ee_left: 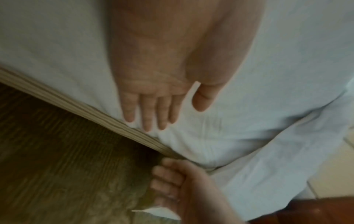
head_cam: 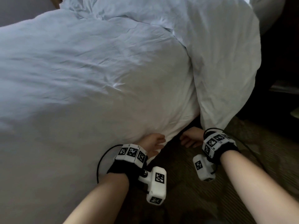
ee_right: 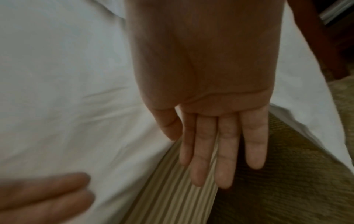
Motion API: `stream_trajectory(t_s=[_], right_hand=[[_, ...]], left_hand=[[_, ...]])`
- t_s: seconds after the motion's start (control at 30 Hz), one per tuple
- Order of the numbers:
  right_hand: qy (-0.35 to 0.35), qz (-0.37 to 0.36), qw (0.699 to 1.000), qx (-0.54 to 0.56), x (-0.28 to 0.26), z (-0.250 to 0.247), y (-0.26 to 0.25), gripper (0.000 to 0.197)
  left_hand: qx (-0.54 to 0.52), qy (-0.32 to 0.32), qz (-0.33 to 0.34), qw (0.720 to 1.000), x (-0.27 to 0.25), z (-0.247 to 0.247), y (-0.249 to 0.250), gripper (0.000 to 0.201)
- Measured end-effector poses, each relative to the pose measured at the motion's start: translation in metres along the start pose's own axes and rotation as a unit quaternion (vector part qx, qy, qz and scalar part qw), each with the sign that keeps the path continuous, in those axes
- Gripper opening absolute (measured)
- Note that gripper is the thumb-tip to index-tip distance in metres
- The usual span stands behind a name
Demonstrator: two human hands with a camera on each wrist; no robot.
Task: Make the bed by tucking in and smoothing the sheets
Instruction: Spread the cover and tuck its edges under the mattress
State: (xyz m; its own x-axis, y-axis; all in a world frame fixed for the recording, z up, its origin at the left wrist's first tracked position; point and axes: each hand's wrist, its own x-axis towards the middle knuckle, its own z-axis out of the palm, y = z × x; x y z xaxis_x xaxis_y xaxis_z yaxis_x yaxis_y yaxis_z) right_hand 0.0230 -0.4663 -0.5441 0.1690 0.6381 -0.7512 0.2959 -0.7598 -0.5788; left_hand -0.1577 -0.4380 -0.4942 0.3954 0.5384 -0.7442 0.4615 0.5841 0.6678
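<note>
Sheet (head_cam: 97,75) soft, light, floppy; grab loose edge at 6 o'clock. Left hand (head_cam: 153,143) flat on it, fingers straight; right hand (head_cam: 191,138) empty, fingers straight.

The room is dim; soft daylight, perhaps from the upper left, brightens my white sheet (head_cam: 97,70), while the carpet (head_cam: 242,159) and right edge sink into shadow. Both wrist views are smeared and grainy, my left hand (ee_left: 153,75) and right hand (ee_right: 206,91) soft-edged. The head view bows at its borders.
</note>
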Motion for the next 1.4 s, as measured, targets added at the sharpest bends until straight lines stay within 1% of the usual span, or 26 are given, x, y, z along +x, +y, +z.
stream_trajectory(t_s=[0.07,0.1,0.17,0.27,0.37,0.43,0.53,0.63,0.73,0.8,0.87,0.93,1.0,1.1,1.17,1.2,1.27,1.33,1.4], right_hand=[[0.0,-0.001,1.0,0.012,-0.008,0.002,0.009,0.036],[0.004,-0.005,1.0,0.022,-0.012,0.003,0.011,0.033],[0.007,-0.022,0.999,0.04,-0.026,0.006,0.009,0.027],[0.018,-0.049,0.996,0.067,-0.046,0.007,0.002,0.024],[0.034,-0.07,0.995,0.065,-0.068,0.005,-0.007,0.019],[0.037,-0.112,0.991,0.062,-0.086,0.015,-0.027,0.019],[0.031,-0.204,0.978,0.02,-0.112,0.053,-0.065,0.023],[0.006,-0.309,0.949,-0.06,-0.142,0.105,-0.099,0.029],[-0.048,-0.395,0.913,-0.093,-0.184,0.15,-0.128,0.03],[-0.065,-0.437,0.893,-0.083,-0.21,0.166,-0.144,0.028],[-0.087,-0.453,0.886,-0.056,-0.23,0.178,-0.158,0.029],[-0.117,-0.447,0.886,-0.024,-0.24,0.187,-0.173,0.031],[-0.157,-0.431,0.889,-0.003,-0.24,0.194,-0.191,0.033],[-0.201,-0.405,0.891,-0.033,-0.233,0.206,-0.207,0.034],[-0.209,-0.385,0.897,-0.05,-0.225,0.216,-0.213,0.034],[-0.209,-0.381,0.899,-0.05,-0.22,0.22,-0.215,0.035],[-0.209,-0.372,0.903,-0.049,-0.213,0.223,-0.216,0.037],[-0.214,-0.367,0.904,-0.052,-0.207,0.223,-0.216,0.037],[-0.218,-0.361,0.905,-0.057,-0.204,0.222,-0.215,0.036]], left_hand=[[-0.011,-0.025,-0.034,0.999,-0.013,-0.006,0.002,0.037],[-0.022,-0.036,-0.036,0.998,-0.02,-0.011,0.004,0.036],[-0.047,-0.026,-0.019,0.998,-0.035,-0.019,0.006,0.034],[-0.085,0.004,0.019,0.996,-0.062,-0.026,0.004,0.032],[-0.145,0.019,0.067,0.987,-0.1,-0.033,-0.002,0.03],[-0.176,0.043,0.107,0.978,-0.137,-0.05,-0.01,0.028],[-0.199,0.104,0.139,0.964,-0.189,-0.084,-0.035,0.03],[-0.231,0.169,0.177,0.942,-0.249,-0.117,-0.071,0.034],[-0.201,0.238,0.214,0.926,-0.31,-0.143,-0.109,0.035],[-0.191,0.277,0.242,0.91,-0.333,-0.167,-0.119,0.035],[-0.194,0.287,0.25,0.904,-0.346,-0.19,-0.116,0.036],[-0.187,0.263,0.244,0.915,-0.346,-0.206,-0.109,0.036],[-0.167,0.202,0.247,0.933,-0.336,-0.22,-0.102,0.034],[-0.128,0.132,0.245,0.952,-0.322,-0.23,-0.096,0.029],[-0.129,0.104,0.246,0.955,-0.312,-0.242,-0.1,0.029],[-0.129,0.079,0.252,0.956,-0.307,-0.25,-0.102,0.037],[-0.136,0.011,0.253,0.958,-0.301,-0.263,-0.108,0.061],[-0.146,-0.047,0.256,0.955,-0.293,-0.273,-0.114,0.064],[-0.141,-0.068,0.249,0.956,-0.285,-0.277,-0.121,0.068]])
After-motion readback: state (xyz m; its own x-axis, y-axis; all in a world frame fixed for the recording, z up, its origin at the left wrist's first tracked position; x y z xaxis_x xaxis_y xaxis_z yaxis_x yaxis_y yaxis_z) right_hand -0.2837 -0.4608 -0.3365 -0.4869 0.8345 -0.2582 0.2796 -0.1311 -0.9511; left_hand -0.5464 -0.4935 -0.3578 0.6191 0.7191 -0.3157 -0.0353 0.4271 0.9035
